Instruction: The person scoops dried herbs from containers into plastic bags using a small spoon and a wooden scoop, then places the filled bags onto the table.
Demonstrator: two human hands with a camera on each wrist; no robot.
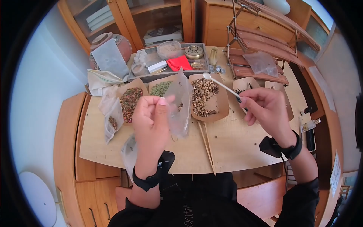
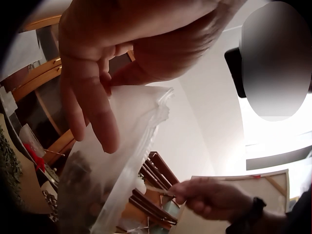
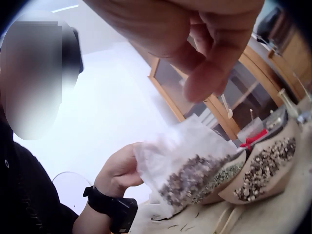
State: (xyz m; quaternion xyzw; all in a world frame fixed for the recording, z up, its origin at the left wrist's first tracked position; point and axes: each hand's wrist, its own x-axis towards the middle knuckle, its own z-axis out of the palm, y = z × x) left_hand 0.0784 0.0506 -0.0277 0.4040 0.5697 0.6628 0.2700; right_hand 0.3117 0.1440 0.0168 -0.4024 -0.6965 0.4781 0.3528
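Note:
My left hand (image 1: 153,123) pinches the top edge of a translucent zip bag (image 2: 122,146). Dried brown pieces fill the lower part of this bag (image 3: 187,170), which hangs over the table. Between the thumb and fingers of my right hand (image 1: 266,108) is the thin handle of a small white spoon (image 1: 207,76), its bowl pointing left and away from me. Below the spoon's bowl, a brown paper tray (image 1: 224,108) contains chopped brown pieces (image 1: 204,94). Green dried herb (image 1: 160,88) lies in another tray, partly hidden behind the bag.
Reddish dried material (image 1: 131,104) fills the left paper tray, beside a small bag (image 1: 112,123). Wooden tongs (image 1: 206,147) lie at the front. Behind stand a grey tray (image 1: 132,78) with a red cloth (image 1: 178,63) and a wooden rack (image 1: 261,41). Small bottles (image 1: 311,125) are at right.

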